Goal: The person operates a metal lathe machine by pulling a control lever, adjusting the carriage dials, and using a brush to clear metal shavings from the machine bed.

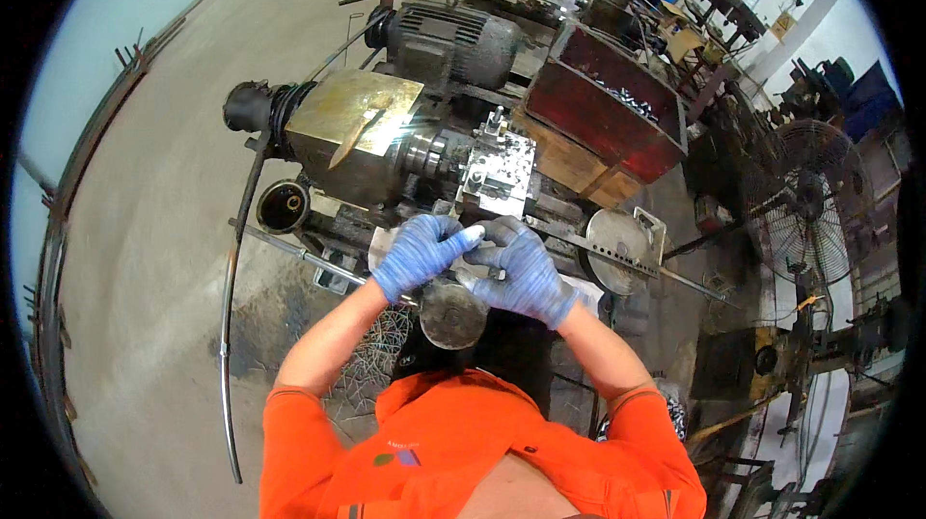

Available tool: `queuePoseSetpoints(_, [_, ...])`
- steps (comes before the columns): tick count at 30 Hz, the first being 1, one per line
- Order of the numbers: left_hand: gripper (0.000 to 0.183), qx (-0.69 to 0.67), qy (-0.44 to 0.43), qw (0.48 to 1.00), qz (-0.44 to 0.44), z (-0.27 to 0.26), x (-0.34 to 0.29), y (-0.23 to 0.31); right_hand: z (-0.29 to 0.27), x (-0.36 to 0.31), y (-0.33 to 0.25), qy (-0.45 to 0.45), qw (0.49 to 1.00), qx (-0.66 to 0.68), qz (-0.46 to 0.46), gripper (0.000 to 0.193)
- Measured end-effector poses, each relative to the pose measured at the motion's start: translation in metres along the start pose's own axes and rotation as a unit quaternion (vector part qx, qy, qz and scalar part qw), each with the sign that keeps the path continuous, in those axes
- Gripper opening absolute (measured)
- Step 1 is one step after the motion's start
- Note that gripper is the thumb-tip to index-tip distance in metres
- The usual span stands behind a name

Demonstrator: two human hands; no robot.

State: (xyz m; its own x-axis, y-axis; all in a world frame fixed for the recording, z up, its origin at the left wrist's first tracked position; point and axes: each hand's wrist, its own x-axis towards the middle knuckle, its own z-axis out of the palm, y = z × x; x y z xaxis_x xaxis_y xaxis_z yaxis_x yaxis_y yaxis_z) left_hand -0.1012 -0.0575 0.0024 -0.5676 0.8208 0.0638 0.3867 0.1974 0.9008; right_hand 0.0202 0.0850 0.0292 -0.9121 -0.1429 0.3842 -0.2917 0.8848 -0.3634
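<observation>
Right up at the near side of the lathe-like machine [352, 167], the gloved left hand [422, 254] points its thumb toward the gloved right hand [526, 273], fingertips seemingly touching, though whether either one clamps some small part cannot be told from this angle. Just on the person's side of them sits the round metal disc [452, 318], with the bright metal block [497, 174] just beyond. Farther back (quite the backdrop!), a red bin [590, 122] holds small shiny pieces [632, 99], near a ribbed motor [458, 44].

Two gloved hands [422, 257]; one ribbed motor [453, 44]; right of it, one red box [593, 128] and one caged fan [808, 196].
</observation>
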Motion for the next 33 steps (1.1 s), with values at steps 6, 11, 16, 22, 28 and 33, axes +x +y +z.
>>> queuePoseSetpoints(6, [0.045,0.078,0.099,0.992,-0.009,-0.096,-0.049,-0.013,0.001,0.051,0.019,-0.007,0.995,-0.097,0.028,0.031])
queuePoseSetpoints(11, [0.035,0.500,0.236,0.814,-0.178,-0.184,-0.141,-0.060,0.028,0.104,0.074,-0.162,0.961,-0.176,0.139,0.052])
queuePoseSetpoints(16, [0.037,0.456,0.239,0.807,-0.290,-0.197,-0.244,-0.133,0.039,0.121,0.087,-0.196,0.954,-0.141,0.176,0.055])
queuePoseSetpoints(22, [0.048,0.296,0.247,0.835,-0.392,-0.161,-0.248,-0.160,0.036,0.127,0.080,-0.215,0.948,-0.091,0.215,0.055])
queuePoseSetpoints(28, [0.048,0.423,0.233,0.789,-0.379,-0.154,-0.253,-0.134,0.041,0.131,0.087,-0.211,0.958,-0.107,0.164,0.055])
queuePoseSetpoints(33, [0.041,0.428,0.247,0.763,-0.417,-0.140,-0.273,-0.135,0.042,0.144,0.085,-0.224,0.958,-0.097,0.147,0.060])
